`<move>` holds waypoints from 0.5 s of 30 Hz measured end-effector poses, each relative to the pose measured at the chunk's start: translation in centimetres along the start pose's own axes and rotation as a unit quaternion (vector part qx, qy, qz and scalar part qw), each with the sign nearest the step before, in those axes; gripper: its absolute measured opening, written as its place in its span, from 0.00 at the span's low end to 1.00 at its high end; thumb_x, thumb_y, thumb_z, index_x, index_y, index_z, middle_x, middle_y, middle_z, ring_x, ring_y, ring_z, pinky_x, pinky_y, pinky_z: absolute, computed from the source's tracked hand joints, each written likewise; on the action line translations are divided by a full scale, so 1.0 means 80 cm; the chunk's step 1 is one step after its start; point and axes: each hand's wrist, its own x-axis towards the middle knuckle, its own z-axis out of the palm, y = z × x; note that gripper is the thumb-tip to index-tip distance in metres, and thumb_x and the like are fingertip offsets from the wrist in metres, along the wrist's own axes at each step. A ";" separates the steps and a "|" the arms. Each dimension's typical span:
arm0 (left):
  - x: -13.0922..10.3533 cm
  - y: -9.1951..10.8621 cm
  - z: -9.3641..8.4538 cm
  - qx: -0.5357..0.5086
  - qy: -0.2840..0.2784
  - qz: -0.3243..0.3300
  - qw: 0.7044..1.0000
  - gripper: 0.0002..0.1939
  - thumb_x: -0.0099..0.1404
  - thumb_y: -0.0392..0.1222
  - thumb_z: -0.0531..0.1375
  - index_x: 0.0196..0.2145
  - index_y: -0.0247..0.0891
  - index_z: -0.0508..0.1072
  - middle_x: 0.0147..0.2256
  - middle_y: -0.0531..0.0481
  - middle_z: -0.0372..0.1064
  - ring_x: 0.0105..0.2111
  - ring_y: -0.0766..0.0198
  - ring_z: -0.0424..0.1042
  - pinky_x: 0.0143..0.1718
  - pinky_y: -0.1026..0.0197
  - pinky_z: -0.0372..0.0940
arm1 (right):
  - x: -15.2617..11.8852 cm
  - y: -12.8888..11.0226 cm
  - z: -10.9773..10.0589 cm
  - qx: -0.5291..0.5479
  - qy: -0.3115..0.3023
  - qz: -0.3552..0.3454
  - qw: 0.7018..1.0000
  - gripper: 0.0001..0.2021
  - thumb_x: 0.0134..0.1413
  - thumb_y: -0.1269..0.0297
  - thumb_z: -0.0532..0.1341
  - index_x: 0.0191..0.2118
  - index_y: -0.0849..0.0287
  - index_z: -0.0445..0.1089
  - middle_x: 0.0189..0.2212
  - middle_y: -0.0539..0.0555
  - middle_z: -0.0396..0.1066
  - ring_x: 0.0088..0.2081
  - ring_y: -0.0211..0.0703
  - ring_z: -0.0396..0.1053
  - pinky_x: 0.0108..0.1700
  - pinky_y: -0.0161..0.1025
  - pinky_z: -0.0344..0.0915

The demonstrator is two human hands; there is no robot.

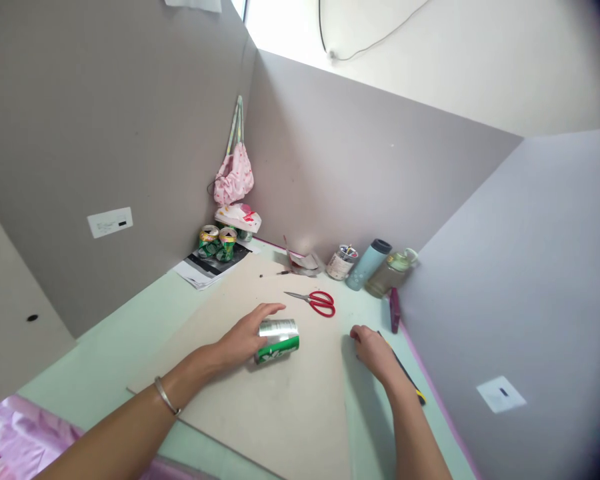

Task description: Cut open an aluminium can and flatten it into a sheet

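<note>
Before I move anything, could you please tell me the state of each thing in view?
Can, on its side
Scissors, lying flat
Corner cans, upright, dented
Jar, open, filled
Flask, lid on
Bottle, lid on
Tool, lying flat
Pink cloth, hanging
Left hand, at the can, grip unclear
Right hand, fingers curled, contents hidden

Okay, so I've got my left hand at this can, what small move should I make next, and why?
I'd probably settle the left hand's fingers more fully around the green-and-silver can: it appears to lie on its side on the board, so it might roll, and at least one finger extends past it rather than wrapping it.
</note>
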 end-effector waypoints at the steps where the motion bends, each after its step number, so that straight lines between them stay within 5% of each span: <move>1: -0.001 0.000 -0.001 0.016 -0.013 0.007 1.000 0.37 0.51 0.29 0.57 0.60 0.44 0.67 0.61 0.45 0.63 0.62 0.49 0.62 0.63 0.49 0.57 | -0.001 0.004 -0.002 0.005 0.006 0.007 1.000 0.15 0.66 0.60 0.61 0.54 0.60 0.69 0.52 0.58 0.71 0.48 0.48 0.73 0.49 0.51 0.72; 6: -0.006 0.012 -0.003 0.107 -0.060 0.029 0.992 0.41 0.51 0.26 0.54 0.63 0.43 0.62 0.65 0.44 0.57 0.65 0.52 0.58 0.66 0.50 0.53 | -0.012 0.023 -0.010 0.039 -0.014 -0.014 0.999 0.07 0.57 0.72 0.62 0.41 0.58 0.75 0.41 0.56 0.78 0.41 0.44 0.75 0.43 0.37 0.67; 10: -0.015 0.033 -0.005 0.213 -0.073 0.008 0.974 0.40 0.54 0.26 0.55 0.64 0.45 0.59 0.70 0.42 0.46 0.65 0.45 0.58 0.62 0.45 0.57 | 0.000 0.027 0.003 0.050 -0.040 -0.045 0.997 0.03 0.52 0.66 0.60 0.29 0.54 0.72 0.28 0.58 0.78 0.31 0.52 0.76 0.32 0.41 0.63; 15: -0.031 0.076 -0.016 0.289 -0.088 -0.015 0.953 0.39 0.59 0.22 0.50 0.66 0.47 0.56 0.72 0.39 0.40 0.66 0.40 0.55 0.58 0.38 0.59 | 0.034 0.037 0.033 0.094 -0.076 -0.065 0.991 0.03 0.44 0.62 0.59 0.23 0.46 0.67 0.23 0.55 0.76 0.28 0.58 0.75 0.31 0.48 0.64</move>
